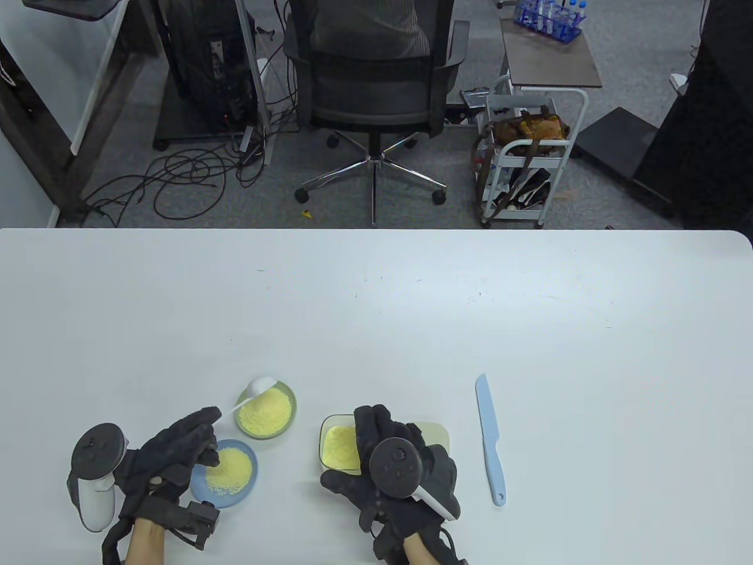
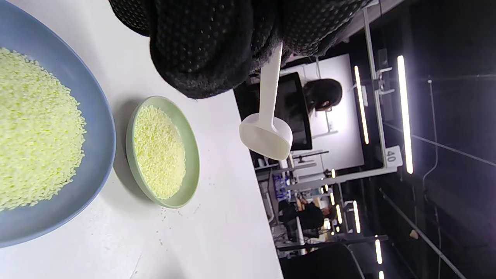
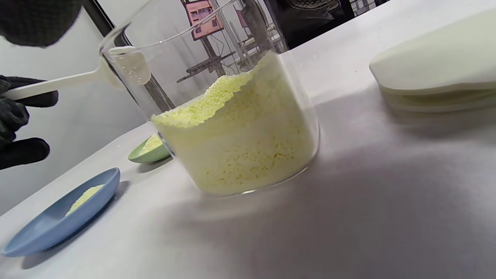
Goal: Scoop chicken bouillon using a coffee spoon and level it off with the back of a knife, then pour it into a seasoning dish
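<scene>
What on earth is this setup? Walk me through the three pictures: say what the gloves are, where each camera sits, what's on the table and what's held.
Two human hands in black sensor gloves, each with a tracker strapped on its back. One camera looks down at the white table; one sits on each wrist. The left hand pinches a white spoon by its handle, its empty bowl over the green dish. That dish and the blue dish hold yellow granules. The right hand rests by a clear container of the same granules; its grip is hidden. Its lid lies beside it. A pale blue knife lies untouched.
</scene>
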### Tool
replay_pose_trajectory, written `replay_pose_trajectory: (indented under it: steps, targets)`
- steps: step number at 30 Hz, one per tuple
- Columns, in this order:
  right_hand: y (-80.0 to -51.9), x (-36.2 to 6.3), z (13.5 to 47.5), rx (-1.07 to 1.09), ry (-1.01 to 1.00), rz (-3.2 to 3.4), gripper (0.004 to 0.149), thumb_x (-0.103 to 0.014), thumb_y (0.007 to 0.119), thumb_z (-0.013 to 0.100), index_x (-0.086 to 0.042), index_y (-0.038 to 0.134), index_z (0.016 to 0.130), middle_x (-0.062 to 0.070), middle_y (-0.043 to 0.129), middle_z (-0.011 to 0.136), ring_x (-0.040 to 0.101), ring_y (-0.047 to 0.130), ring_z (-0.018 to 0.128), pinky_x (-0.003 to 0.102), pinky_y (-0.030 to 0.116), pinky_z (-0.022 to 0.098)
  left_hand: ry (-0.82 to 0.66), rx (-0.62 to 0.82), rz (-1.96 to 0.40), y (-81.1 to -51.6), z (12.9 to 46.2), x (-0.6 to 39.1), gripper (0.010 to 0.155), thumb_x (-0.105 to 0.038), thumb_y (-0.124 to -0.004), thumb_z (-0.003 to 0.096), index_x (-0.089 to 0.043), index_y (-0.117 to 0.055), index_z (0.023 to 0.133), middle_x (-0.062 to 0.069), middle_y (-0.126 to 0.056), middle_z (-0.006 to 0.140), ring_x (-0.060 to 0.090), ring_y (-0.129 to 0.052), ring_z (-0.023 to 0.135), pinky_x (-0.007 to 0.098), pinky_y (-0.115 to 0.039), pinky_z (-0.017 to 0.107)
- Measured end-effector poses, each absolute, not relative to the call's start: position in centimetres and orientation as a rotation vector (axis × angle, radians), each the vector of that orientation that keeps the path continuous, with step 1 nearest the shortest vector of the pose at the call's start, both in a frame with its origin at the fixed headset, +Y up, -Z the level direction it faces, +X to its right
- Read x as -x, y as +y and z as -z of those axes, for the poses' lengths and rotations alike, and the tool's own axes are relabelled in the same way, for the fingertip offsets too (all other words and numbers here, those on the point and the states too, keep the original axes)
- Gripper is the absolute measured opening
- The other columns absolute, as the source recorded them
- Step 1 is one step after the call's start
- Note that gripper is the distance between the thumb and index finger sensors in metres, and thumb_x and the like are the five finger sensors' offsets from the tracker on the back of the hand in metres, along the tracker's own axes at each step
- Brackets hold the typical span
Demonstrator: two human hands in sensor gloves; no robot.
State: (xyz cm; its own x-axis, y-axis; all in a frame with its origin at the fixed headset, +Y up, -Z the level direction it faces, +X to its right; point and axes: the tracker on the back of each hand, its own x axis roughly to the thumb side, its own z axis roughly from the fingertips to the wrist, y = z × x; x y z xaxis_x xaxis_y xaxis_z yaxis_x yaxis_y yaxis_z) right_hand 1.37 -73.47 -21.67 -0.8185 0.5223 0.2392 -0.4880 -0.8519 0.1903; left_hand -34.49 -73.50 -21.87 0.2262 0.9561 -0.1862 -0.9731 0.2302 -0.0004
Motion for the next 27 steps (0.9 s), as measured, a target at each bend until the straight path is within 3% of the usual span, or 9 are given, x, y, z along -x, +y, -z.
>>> replay_pose_trajectory:
  steps: [12, 18, 27]
  targets:
    - [-74.8, -1.4, 22.3, -0.363, 0.191, -2.511, 0.098, -0.056, 0.081, 0.041, -0.016, 0.019, 0.105, 0.020, 0.015, 0.111, 0.047, 0.039, 0.096, 0.068, 0.016, 0.072, 0.113, 0.173, -1.354, -73.5, 21.9, 33.8, 0.047, -0.032, -0.077, 0.0461, -0.007, -0.080, 0.086, 0.010, -0.090, 0.057, 0.016, -0.095, 0.033, 0.049, -0.062, 0.064]
    - [-74.8, -1.6, 22.4, -0.362, 0.199, -2.492, 0.099, -0.056, 0.083, 0.040, -0.016, 0.019, 0.105, 0.019, 0.015, 0.111, 0.046, 0.039, 0.096, 0.068, 0.017, 0.072, -0.121, 0.301, -1.433, -72.2, 21.7, 31.1, 0.047, -0.032, -0.079, 0.0462, -0.007, -0.082, 0.086, 0.010, -0.091, 0.057, 0.016, -0.095, 0.033, 0.048, -0.062, 0.065]
    - [-74.8, -1.6, 22.4, -0.360, 0.202, -2.470, 0.099, -0.056, 0.083, 0.040, -0.016, 0.018, 0.104, 0.019, 0.014, 0.111, 0.045, 0.039, 0.096, 0.068, 0.017, 0.072, -0.229, 0.323, -1.129, -70.4, 21.7, 26.6, 0.047, -0.029, -0.083, 0.0451, -0.008, -0.083, 0.087, 0.012, -0.091, 0.059, 0.018, -0.095, 0.035, 0.050, -0.060, 0.066]
